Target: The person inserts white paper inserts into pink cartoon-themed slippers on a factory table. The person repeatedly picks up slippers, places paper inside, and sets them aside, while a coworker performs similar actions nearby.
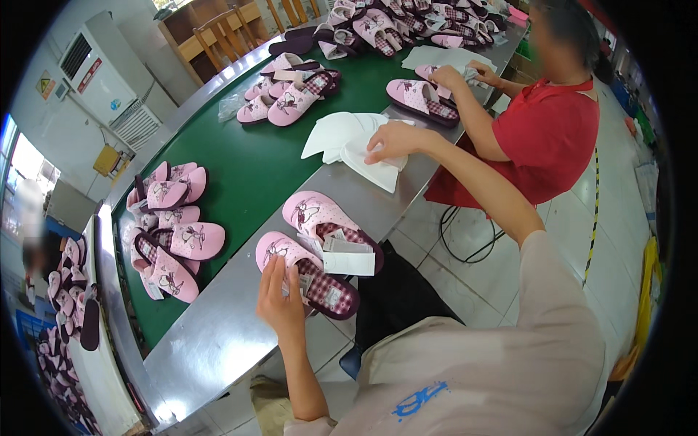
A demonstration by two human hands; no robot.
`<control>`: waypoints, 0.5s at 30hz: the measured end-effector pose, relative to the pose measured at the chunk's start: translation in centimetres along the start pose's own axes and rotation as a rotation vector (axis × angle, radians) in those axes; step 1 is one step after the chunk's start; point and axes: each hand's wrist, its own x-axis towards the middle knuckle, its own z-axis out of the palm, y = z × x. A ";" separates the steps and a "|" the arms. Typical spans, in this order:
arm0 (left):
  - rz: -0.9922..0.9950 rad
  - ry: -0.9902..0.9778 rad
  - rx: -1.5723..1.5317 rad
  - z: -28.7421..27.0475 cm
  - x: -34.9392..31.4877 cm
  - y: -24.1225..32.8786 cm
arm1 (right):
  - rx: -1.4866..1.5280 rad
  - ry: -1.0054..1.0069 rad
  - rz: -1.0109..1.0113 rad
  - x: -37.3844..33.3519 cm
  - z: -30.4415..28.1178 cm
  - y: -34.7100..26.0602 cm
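Note:
On the metal edge of the table in front of me lies a pair of pink slippers, the near slipper [280,247] beside the far slipper [311,207]. Both have a dark printed drawing, checked maroon lining and dark soles. A blank white tag [349,263] lies across their openings. My left hand [282,299] is closed on the side of the near slipper, its fingers along the upper. My arm reaches ahead to a loose stack of white curved sheets [342,138], where my right hand [396,142] grips the top white sheet [374,173].
Pink slippers [178,243] sit in clusters on the green belt [240,174], with a large pile [385,29] at the far end. A co-worker in red [549,138] sits at the right, handling slippers [422,98]. Black cables [465,247] lie on the tiled floor.

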 end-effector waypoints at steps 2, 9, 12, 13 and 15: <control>-0.014 -0.023 0.014 -0.4 0.0 -0.2 | -0.013 -0.042 -0.007 0.3 -0.1 -0.7; -0.042 -0.074 -0.066 -1.1 -0.3 -0.4 | -0.054 -0.027 0.014 1.0 -0.5 -1.5; -0.044 -0.138 -0.093 -2.0 -1.0 -0.1 | -0.119 0.024 -0.107 -0.2 1.1 -0.6; -0.051 -0.166 -0.100 -2.1 -1.2 0.0 | -0.150 0.074 -0.179 -1.2 1.6 -0.7; -0.024 -0.222 -0.125 -2.6 -1.8 -0.2 | -0.188 0.075 -0.112 -2.7 3.3 -1.4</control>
